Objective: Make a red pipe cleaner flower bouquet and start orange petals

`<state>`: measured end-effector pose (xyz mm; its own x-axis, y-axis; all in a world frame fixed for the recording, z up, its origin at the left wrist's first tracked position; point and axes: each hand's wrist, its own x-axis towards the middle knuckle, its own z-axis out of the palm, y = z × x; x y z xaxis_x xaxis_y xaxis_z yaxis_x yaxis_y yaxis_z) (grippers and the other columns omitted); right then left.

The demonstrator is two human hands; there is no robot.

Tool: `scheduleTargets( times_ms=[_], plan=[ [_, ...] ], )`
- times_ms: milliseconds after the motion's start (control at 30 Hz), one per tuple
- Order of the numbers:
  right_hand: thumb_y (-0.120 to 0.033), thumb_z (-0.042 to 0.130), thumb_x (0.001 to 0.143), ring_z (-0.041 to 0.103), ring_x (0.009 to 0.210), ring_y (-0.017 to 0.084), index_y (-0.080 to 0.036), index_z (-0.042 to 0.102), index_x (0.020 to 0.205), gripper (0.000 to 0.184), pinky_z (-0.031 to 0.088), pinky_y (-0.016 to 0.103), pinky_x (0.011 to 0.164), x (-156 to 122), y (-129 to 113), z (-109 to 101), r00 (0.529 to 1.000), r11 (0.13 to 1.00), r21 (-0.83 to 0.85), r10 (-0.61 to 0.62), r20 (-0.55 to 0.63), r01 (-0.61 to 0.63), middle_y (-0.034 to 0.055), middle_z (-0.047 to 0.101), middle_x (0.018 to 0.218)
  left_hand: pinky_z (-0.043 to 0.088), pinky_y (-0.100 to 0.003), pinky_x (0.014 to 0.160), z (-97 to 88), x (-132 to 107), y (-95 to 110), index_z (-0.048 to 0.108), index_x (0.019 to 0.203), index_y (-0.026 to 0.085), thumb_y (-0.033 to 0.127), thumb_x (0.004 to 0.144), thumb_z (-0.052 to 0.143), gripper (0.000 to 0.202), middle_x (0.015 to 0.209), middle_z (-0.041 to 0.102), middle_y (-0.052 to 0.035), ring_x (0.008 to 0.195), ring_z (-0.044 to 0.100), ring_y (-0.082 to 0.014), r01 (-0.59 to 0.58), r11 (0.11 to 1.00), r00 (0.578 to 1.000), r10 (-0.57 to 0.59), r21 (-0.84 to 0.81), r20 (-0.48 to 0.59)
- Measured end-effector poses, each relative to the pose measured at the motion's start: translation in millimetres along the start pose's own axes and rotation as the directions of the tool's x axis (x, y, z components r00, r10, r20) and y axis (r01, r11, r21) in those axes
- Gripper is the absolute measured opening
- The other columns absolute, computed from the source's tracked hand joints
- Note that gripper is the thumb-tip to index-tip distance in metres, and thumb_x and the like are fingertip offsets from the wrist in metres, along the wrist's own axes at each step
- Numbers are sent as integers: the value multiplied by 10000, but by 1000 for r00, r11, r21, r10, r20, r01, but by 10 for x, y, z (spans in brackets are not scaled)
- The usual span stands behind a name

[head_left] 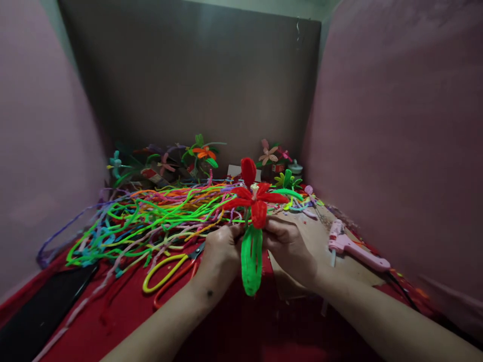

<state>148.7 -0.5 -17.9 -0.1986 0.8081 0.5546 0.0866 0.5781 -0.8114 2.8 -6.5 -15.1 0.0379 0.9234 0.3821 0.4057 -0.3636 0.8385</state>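
Note:
I hold a pipe-cleaner flower upright over the red table. Its red petals spread around a pale centre, and a bright green looped leaf hangs down from the stem. My left hand is closed on the stem from the left, just below the petals. My right hand pinches the same stem from the right. Both hands meet at the stem above the leaf.
A big tangle of coloured pipe cleaners covers the table's left and middle. Yellow-and-orange scissors lie by my left wrist. A pink glue gun rests on brown cardboard at right. Finished flowers stand along the back wall.

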Motion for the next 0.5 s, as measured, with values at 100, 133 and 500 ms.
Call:
scheduleTargets(
  times_ms=[100,133,500],
  plan=[
    [-328,605,773,520,577,123,-184,681,712,173,462,240,566,13,110,-16,995,992,84,94,25,-96,-4,583,618,403,-257,529,13,-17,-12,710,653,190,240,689,598,127,612,678,-34,536,554,-158,-9,999,1000,8,36,14],
    [-340,606,766,520,556,123,-186,678,709,179,459,239,542,17,136,-20,992,985,122,118,46,-123,-9,577,595,417,-257,544,14,-21,-1,714,666,193,237,691,607,118,631,689,-36,557,568,-162,-8,999,1000,7,48,21],
    [-393,693,664,539,513,131,-195,681,785,232,478,253,496,94,54,-20,985,950,262,156,73,-170,7,655,656,362,-253,540,-39,-66,66,633,626,171,157,737,535,149,599,589,-39,541,521,-146,-246,903,969,241,351,58]
  ],
)
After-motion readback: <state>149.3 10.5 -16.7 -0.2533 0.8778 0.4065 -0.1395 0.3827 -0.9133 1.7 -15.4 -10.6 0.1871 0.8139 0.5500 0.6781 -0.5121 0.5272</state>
